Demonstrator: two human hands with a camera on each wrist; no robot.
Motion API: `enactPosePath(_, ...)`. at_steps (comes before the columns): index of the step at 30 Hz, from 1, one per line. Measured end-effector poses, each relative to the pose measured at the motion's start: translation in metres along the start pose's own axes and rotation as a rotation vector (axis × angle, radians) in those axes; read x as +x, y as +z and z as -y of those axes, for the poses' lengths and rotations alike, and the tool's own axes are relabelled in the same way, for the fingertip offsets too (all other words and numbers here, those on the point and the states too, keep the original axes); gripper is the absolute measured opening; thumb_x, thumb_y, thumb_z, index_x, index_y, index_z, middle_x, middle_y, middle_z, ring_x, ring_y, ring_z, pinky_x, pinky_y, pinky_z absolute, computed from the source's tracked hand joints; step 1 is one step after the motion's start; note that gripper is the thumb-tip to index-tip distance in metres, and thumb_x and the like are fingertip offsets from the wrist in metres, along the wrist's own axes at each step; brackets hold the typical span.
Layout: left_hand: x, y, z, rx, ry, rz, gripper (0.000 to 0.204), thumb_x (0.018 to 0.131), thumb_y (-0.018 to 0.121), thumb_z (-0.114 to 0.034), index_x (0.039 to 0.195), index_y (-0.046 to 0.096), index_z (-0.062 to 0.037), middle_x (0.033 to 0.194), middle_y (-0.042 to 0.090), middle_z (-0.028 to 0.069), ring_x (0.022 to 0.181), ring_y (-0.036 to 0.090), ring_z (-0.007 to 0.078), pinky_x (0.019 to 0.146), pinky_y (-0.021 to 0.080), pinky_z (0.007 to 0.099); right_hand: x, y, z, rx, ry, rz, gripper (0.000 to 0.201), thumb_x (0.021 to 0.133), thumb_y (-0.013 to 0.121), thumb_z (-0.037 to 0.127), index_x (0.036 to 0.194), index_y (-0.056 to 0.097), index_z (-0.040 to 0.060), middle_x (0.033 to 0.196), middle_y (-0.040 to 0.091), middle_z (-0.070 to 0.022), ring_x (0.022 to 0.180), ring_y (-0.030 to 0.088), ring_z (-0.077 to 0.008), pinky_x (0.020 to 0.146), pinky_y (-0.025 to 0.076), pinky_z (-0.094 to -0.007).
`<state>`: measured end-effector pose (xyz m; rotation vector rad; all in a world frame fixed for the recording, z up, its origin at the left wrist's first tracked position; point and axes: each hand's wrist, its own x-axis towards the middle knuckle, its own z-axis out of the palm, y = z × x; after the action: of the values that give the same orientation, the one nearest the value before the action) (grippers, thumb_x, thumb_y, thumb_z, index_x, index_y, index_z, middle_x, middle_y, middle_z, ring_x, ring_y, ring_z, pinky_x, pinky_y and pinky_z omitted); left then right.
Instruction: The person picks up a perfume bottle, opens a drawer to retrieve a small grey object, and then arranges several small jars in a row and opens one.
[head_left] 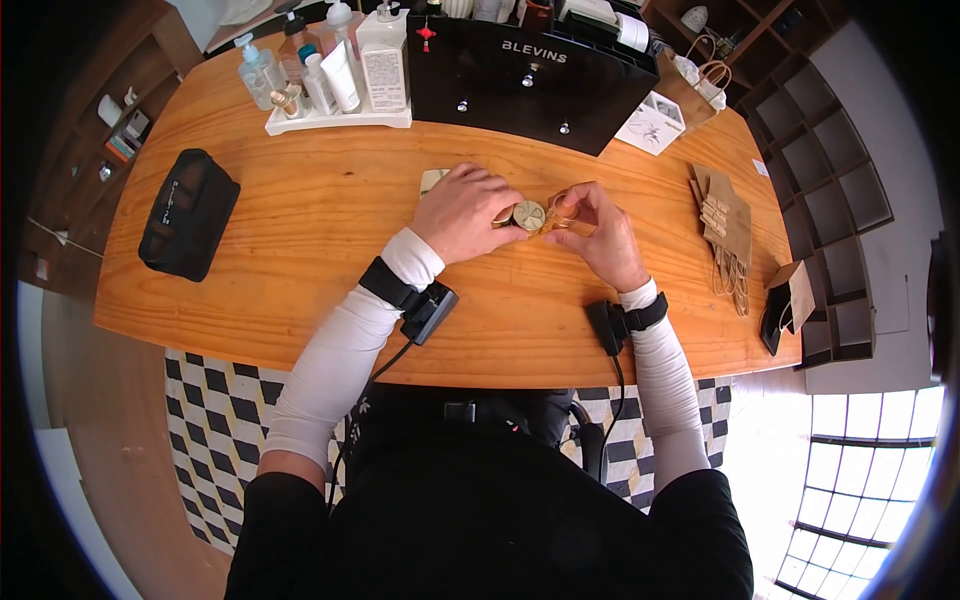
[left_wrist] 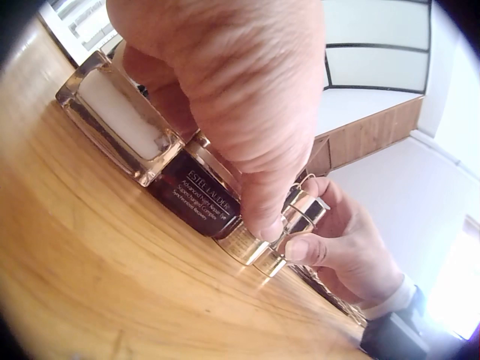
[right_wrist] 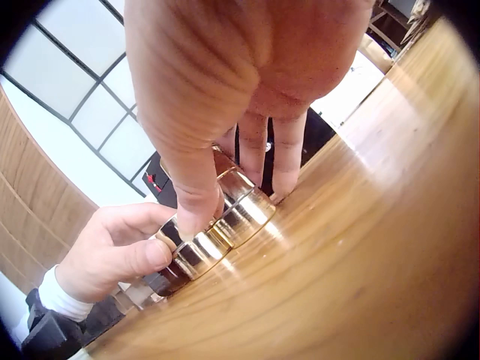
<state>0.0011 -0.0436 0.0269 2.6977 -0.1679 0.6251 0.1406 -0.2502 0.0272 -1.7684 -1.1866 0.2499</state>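
Note:
My left hand [head_left: 462, 213] grips a dark brown eye cream jar [left_wrist: 196, 193] with a gold lid, its thumb tip at the lid in the left wrist view. A glass jar [left_wrist: 124, 124] with gold edges and a white inside stands beside it, near the left fingers. Close to the left thumb, a round gold lid [head_left: 528, 215] faces up in the head view. My right hand [head_left: 608, 245] pinches a shiny gold-banded jar [right_wrist: 251, 214] between thumb and fingers, right against the other gold lid. Its lower part is partly hidden by the hand.
A black pouch [head_left: 188, 215] lies at the left. Behind stand a white tray [head_left: 340, 121] of bottles and a black drawer box [head_left: 500, 85]. Brown paper bags [head_left: 725, 215] lie at the right, near a small open bag [head_left: 795, 295]. The table's front edge runs below the forearms.

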Motion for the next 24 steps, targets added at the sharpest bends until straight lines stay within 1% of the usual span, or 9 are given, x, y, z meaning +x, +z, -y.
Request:
enactPosePath(4,0.0,-0.002,-0.001,0.002,0.0,0.003,0.036,0.084,0.079,-0.039,0.105,0.073,-0.0103,0.083,0.064,0.0027,0.095,0.063,0.0256,0.099,0.044,0.0383,-0.001,-0.008,-0.001,-0.033,-0.058,-0.045,0.043,0.076,0.087,0.003,0.105,0.057,0.0034,0.103,0.071,-0.0055,0.095,0.067,-0.0155,0.088,0.055,-0.0304)
enactPosePath(7,-0.001,-0.001,-0.001,-0.003,-0.01,0.006,0.037,0.085,0.079,-0.039,0.106,0.073,-0.0098,0.083,0.064,0.0029,0.095,0.063,0.0252,0.099,0.044,0.0381,-0.002,-0.029,0.003,-0.067,-0.063,-0.155,0.042,0.074,0.089,0.005,0.103,0.058,0.0039,0.098,0.072,-0.0033,0.092,0.065,-0.0132,0.082,0.051,-0.0278)
enactPosePath(10,0.0,-0.003,-0.001,-0.003,-0.021,0.028,0.039,0.085,0.079,-0.04,0.107,0.073,-0.0089,0.085,0.065,0.0029,0.095,0.063,0.0249,0.1,0.044,0.0382,-0.007,-0.043,0.0,-0.112,0.016,-0.184,0.047,0.072,0.09,0.006,0.111,0.062,0.0041,0.096,0.073,-0.0019,0.085,0.062,-0.0113,0.075,0.05,-0.0264)
enactPosePath(12,0.0,-0.003,-0.002,-0.008,-0.038,0.067,0.04,0.085,0.079,-0.04,0.108,0.072,-0.0084,0.086,0.066,0.003,0.096,0.064,0.0248,0.1,0.044,0.0384,-0.011,-0.04,-0.008,-0.104,0.126,-0.039,0.056,0.071,0.091,0.007,0.121,0.065,0.0043,0.099,0.073,-0.0051,0.081,0.061,-0.0122,0.072,0.051,-0.0272)
enactPosePath(13,0.0,-0.003,-0.002,-0.012,-0.036,0.062,0.04,0.085,0.078,-0.04,0.109,0.072,-0.0085,0.086,0.066,0.0027,0.097,0.064,0.0248,0.104,0.043,0.0394,-0.013,-0.036,-0.012,-0.105,0.13,-0.042,0.056,0.071,0.091,0.007,0.121,0.065,0.0043,0.099,0.073,-0.0051,0.081,0.061,-0.0122,0.072,0.051,-0.0272)
enactPosePath(15,-0.001,-0.002,0.0,-0.015,-0.032,0.056,0.04,0.085,0.078,-0.04,0.11,0.072,-0.0086,0.087,0.067,0.0025,0.098,0.064,0.0248,0.107,0.041,0.0404,-0.011,-0.025,-0.014,-0.202,0.082,0.107,0.061,0.07,0.091,0.009,0.126,0.068,0.0055,0.101,0.073,-0.0091,0.081,0.064,-0.0149,0.071,0.053,-0.0288)
enactPosePath(18,-0.002,-0.003,0.002,0.038,0.006,-0.006,0.043,0.082,0.081,-0.04,0.109,0.073,-0.0082,0.089,0.067,0.0035,0.099,0.064,0.0253,0.116,0.035,0.0439,-0.008,-0.024,-0.008,-0.228,0.114,0.102,0.057,0.071,0.091,0.011,0.122,0.069,0.0036,0.101,0.072,-0.0107,0.083,0.066,-0.0177,0.074,0.055,-0.03)
enactPosePath(20,-0.001,-0.007,0.003,0.093,0.077,-0.091,0.053,0.075,0.085,-0.041,0.114,0.071,-0.0074,0.096,0.067,0.0046,0.105,0.063,0.0255,0.122,0.029,0.0459,-0.007,-0.019,-0.002,-0.209,0.068,0.087,0.056,0.071,0.091,0.011,0.122,0.069,0.0036,0.101,0.072,-0.0102,0.082,0.065,-0.0183,0.075,0.055,-0.03)
enactPosePath(24,-0.011,-0.025,0.008,0.168,0.026,-0.175,0.066,0.068,0.089,-0.041,0.12,0.068,-0.0063,0.102,0.066,0.0053,0.11,0.061,0.0257,0.117,0.034,0.0464,-0.004,-0.01,-0.001,-0.177,-0.006,0.054,0.052,0.073,0.089,0.012,0.121,0.07,0.0034,0.097,0.07,-0.0108,0.078,0.064,-0.0196,0.075,0.054,-0.0308)
